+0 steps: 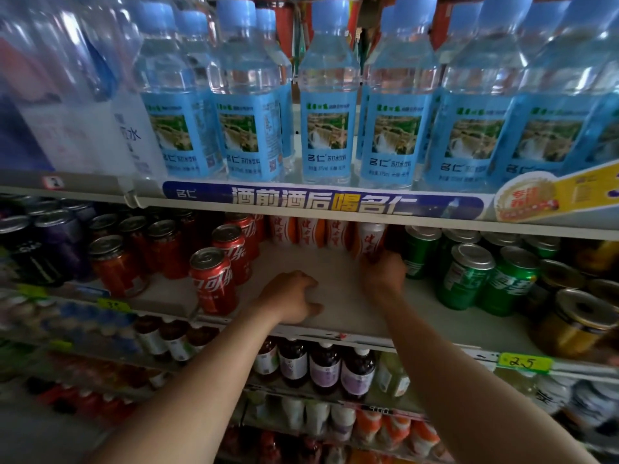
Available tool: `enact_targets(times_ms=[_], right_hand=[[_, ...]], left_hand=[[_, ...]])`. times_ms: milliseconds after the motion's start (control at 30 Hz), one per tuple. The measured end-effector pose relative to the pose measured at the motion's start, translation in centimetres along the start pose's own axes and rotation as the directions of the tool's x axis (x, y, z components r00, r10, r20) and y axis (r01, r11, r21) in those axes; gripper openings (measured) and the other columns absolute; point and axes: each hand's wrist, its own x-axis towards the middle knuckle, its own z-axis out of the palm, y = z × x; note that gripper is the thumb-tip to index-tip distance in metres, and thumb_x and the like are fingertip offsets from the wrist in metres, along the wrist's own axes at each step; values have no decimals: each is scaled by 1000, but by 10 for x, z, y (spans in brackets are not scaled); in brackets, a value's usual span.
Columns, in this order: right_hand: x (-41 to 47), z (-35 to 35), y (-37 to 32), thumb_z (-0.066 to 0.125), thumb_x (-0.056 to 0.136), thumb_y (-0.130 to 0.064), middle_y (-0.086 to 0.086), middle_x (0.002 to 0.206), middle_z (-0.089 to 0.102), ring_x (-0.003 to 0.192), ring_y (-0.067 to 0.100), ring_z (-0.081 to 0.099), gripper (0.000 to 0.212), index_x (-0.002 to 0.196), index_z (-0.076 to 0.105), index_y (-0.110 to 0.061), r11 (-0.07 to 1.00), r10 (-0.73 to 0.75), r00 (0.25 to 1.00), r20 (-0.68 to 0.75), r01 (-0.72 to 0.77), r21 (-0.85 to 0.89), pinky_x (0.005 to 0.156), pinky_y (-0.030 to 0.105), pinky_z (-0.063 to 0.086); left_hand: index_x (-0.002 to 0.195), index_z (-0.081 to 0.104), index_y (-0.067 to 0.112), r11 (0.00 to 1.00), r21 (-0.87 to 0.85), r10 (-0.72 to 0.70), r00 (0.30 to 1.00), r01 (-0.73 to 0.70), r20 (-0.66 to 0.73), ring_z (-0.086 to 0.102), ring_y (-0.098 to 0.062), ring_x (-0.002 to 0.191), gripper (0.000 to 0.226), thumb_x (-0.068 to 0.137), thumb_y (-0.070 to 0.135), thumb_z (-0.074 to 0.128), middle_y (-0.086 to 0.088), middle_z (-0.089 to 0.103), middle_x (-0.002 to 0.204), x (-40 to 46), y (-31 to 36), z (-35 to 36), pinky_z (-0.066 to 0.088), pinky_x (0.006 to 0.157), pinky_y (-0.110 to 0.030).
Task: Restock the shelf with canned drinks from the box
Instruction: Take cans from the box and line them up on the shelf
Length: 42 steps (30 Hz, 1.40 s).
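A white-and-orange can [370, 241] stands at the back of the middle shelf [338, 316], and my right hand [385, 269] grips its lower part. Three more cans of the same kind [310, 231] line up to its left along the back. My left hand [291, 296] rests on the bare shelf board in front of them, fingers curled, holding nothing. The box is not in view.
Red cola cans [212, 279] stand left of the gap, green soda cans [469, 276] right of it. Darker cans [50, 246] fill the far left. Blue-labelled water bottles [330, 128] crowd the shelf above. Small bottles [325, 366] fill the shelf below.
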Motion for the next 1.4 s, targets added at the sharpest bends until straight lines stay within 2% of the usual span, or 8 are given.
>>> enact_targets(times_ms=[600, 767, 867, 967, 1067, 1200, 1300, 1400], right_hand=[[30, 16, -18, 70, 89, -16, 22, 126, 63, 118, 35, 60, 38, 121, 62, 3, 989, 147, 988, -44, -146, 30, 96, 41, 50], [19, 8, -21, 73, 86, -26, 21, 126, 64, 118, 35, 61, 44, 120, 63, 1, 988, 128, 992, 8, -129, 82, 97, 40, 52], [-15, -2, -37, 75, 76, -47, 11, 100, 75, 95, 28, 71, 35, 96, 74, -19, 962, -76, 997, 11, 70, 262, 85, 41, 58], [-80, -14, -65, 70, 79, -42, 3, 57, 64, 54, 17, 59, 29, 61, 63, -20, 852, -288, 956, 45, 235, 468, 55, 38, 49], [-157, -7, -79, 65, 92, -32, 15, 54, 54, 51, 18, 46, 38, 61, 56, -12, 744, -527, 819, 226, 316, 589, 48, 36, 38], [-239, 61, -38, 62, 93, -34, 2, 52, 54, 48, 8, 45, 35, 66, 59, -13, 733, -670, 506, 544, 329, 596, 45, 30, 37], [-287, 148, 17, 61, 89, -41, 2, 56, 59, 49, 11, 53, 34, 69, 59, -14, 837, -531, 306, 790, 334, 433, 48, 34, 45], [-336, 241, 93, 66, 85, -33, -3, 70, 63, 64, 16, 61, 16, 74, 59, -24, 873, -170, 24, 985, 468, 139, 63, 34, 53]], left_hand=[[136, 53, 24, 999, -16, -35, 999, 35, 12, 43, -18, 133, 60, 84, 49, 69, 3, 44, 145, 5, 3, -5, 34, 109, -26], [137, 52, 22, 998, -50, -35, 999, 35, 12, 44, -17, 133, 61, 84, 47, 69, 3, 46, 146, 3, 3, -1, 35, 111, -28], [126, 61, 20, 989, -147, -32, 994, 17, -102, 53, -15, 124, 48, 83, 40, 72, 2, 58, 134, -9, 1, -5, 41, 106, -28], [100, 71, 22, 936, -336, -28, 933, -101, -360, 63, 2, 86, 18, 83, 28, 72, 11, 69, 94, -46, -11, -8, 50, 76, -20], [84, 68, 33, 888, -459, -233, 839, -21, -491, 55, 1, 59, 10, 85, 23, 69, 10, 63, 68, -108, -45, -1, 41, 56, -14], [80, 66, 35, 712, -667, -575, 727, 220, -374, 64, -6, 66, 11, 88, 27, 67, -1, 72, 76, -197, -116, 59, 51, 61, -25], [79, 69, 17, 525, -688, -783, 602, 501, -158, 69, -16, 69, 22, 84, 37, 62, 2, 71, 72, -270, -169, 122, 55, 64, -30], [66, 62, 10, 316, -705, -901, 433, 635, -14, 69, -35, 71, 33, 77, 41, 55, -13, 68, 68, -338, -218, 206, 52, 63, -33]])
